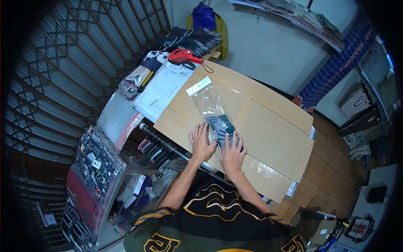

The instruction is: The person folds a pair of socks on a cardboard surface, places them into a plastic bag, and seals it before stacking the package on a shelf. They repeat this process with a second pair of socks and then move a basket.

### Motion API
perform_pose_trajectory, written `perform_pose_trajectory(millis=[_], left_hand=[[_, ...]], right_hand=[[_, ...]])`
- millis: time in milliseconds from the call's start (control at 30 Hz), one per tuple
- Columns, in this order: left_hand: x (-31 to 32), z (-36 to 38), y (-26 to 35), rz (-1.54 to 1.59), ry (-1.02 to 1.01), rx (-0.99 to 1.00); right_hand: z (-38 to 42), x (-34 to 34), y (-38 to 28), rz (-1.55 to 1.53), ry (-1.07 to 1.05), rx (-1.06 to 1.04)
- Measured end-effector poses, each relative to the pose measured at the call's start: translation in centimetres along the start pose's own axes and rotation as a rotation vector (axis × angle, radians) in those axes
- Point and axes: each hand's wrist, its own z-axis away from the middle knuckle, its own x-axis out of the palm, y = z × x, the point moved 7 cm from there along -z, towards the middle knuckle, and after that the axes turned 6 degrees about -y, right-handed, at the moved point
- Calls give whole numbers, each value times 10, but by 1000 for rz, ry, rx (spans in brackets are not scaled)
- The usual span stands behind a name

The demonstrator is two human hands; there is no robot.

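Observation:
A folded dark green and grey patterned cloth item [220, 126] lies on a flattened cardboard sheet [268, 134]. A clear plastic bag [206, 100] with a white header strip extends from it toward the upper left; the cloth seems to be in the bag's lower end. My right hand [232, 155] rests on the near end of the cloth, fingers spread. Beside its left edge, my left hand [203, 145] lies on the cardboard with fingers apart, its thumb near the bag's edge.
A red tagging gun [184, 57] sits on white papers [161, 92] at the table's far left. Dark folded garments [184, 40] are stacked behind it. Packaged clothing [98, 164] stands at the left, above a metal rail [168, 145]. Cardboard overhangs the right side.

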Motion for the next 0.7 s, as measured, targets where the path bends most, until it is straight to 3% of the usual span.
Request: perform_pose_trajectory(millis=[300, 400, 700], left_hand=[[-1, 0, 0, 28, -48, 3], [0, 0, -2, 16, -47, 7], [1, -1, -3, 4, -55, 27]], right_hand=[[1, -41, -7, -201, -45, -62], [-8, -11, -7, -130, -81, -162], [-34, 14, -8, -54, 5, -176]])
